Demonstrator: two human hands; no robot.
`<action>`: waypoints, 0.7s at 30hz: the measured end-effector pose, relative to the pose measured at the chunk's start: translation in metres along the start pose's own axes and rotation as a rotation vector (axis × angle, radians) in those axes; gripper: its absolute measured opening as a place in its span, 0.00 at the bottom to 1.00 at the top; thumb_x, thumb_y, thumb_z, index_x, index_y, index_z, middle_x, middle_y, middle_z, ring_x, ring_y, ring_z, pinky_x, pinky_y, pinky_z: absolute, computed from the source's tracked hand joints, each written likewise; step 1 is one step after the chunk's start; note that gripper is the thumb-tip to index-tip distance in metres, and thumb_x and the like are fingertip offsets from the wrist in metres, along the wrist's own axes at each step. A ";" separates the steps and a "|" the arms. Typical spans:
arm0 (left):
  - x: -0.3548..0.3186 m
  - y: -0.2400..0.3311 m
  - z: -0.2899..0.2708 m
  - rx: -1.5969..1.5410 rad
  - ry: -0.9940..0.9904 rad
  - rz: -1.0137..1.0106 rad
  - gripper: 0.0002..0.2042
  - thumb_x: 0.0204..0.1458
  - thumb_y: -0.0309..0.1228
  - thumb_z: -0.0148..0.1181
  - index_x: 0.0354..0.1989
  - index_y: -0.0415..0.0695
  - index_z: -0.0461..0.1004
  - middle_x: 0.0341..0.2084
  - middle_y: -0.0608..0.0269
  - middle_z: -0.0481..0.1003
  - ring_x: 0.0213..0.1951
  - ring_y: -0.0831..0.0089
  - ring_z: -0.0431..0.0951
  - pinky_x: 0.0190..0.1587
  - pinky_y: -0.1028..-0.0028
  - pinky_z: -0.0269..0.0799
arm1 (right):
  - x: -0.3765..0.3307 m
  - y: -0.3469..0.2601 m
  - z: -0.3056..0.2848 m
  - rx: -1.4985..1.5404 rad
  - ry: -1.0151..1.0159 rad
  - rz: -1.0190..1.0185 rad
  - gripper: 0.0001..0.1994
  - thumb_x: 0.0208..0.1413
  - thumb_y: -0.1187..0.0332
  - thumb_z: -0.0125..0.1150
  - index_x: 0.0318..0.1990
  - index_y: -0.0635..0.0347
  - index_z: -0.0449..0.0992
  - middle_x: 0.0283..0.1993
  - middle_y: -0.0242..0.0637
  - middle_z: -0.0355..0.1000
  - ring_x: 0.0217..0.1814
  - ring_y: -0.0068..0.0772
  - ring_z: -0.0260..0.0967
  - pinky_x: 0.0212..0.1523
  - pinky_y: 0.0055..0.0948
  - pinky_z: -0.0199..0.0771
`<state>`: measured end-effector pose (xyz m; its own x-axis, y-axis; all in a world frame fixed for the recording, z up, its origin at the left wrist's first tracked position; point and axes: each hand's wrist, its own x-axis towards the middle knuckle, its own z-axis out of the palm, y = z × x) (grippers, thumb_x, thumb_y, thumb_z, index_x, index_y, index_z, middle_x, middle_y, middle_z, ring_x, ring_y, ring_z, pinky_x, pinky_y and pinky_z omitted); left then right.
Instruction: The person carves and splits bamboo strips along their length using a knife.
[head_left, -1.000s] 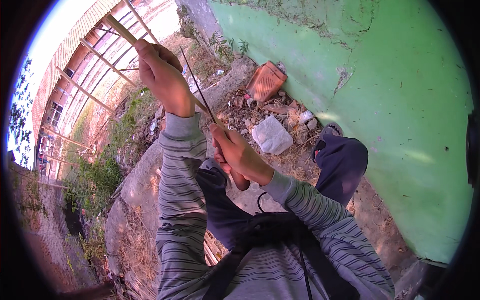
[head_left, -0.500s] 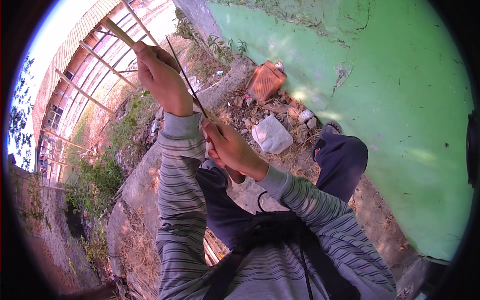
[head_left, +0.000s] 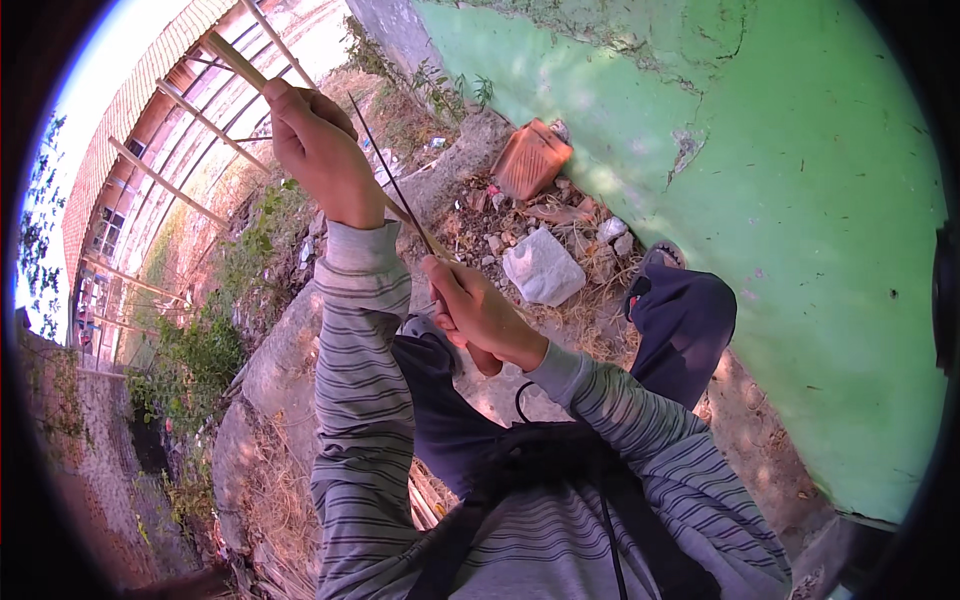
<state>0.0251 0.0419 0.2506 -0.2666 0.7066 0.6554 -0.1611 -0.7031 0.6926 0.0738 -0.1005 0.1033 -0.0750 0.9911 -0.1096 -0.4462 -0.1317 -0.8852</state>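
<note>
My left hand is closed round a pale yellow-green stick that looks like a bamboo strip. One end of it sticks out past my fingers toward the upper left; the other runs back toward my right hand. My right hand grips a knife by its brown handle, whose rounded butt shows below the palm. The long thin dark blade, seen nearly edge-on, points up and left beside the stick. Where blade and stick meet at my right fingers, I cannot tell whether they touch.
A green wall rises on the right. Before it lie an orange ribbed block, a white stone, rubble and dry grass. My legs are spread beneath my arms. Left are shrubs and a tile-roofed building with slanting poles.
My right hand and the knife have shifted a little right and down, drawing the blade tip away from my left hand. My left hand stays nearly still with the stick.
</note>
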 end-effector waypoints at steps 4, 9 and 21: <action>0.002 -0.004 0.006 -0.022 -0.011 0.006 0.27 0.68 0.54 0.43 0.18 0.49 0.61 0.09 0.74 0.57 0.12 0.84 0.53 0.17 0.78 0.44 | 0.011 0.066 -0.042 0.081 0.079 0.191 0.23 0.69 0.45 0.48 0.34 0.57 0.64 0.21 0.24 0.56 0.17 0.17 0.54 0.15 0.19 0.55; 0.003 0.004 -0.001 -0.109 -0.101 -0.083 0.24 0.67 0.53 0.46 0.22 0.50 0.56 0.15 0.73 0.56 0.16 0.83 0.51 0.19 0.75 0.43 | 0.008 0.063 -0.065 0.092 0.087 0.265 0.26 0.65 0.41 0.51 0.32 0.57 0.63 0.20 0.27 0.59 0.14 0.18 0.57 0.12 0.21 0.60; 0.010 0.009 -0.036 -0.020 -0.500 -0.214 0.24 0.72 0.44 0.38 0.59 0.34 0.65 0.29 0.64 0.68 0.30 0.74 0.71 0.36 0.74 0.67 | -0.015 -0.014 -0.125 -0.547 0.128 -0.037 0.20 0.56 0.71 0.61 0.52 0.65 0.63 0.24 0.35 0.69 0.18 0.27 0.67 0.19 0.30 0.67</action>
<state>-0.0134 0.0401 0.2524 0.2579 0.7819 0.5675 -0.1817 -0.5376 0.8234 0.1930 -0.1116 0.0609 0.0562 0.9936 -0.0979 0.0835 -0.1024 -0.9912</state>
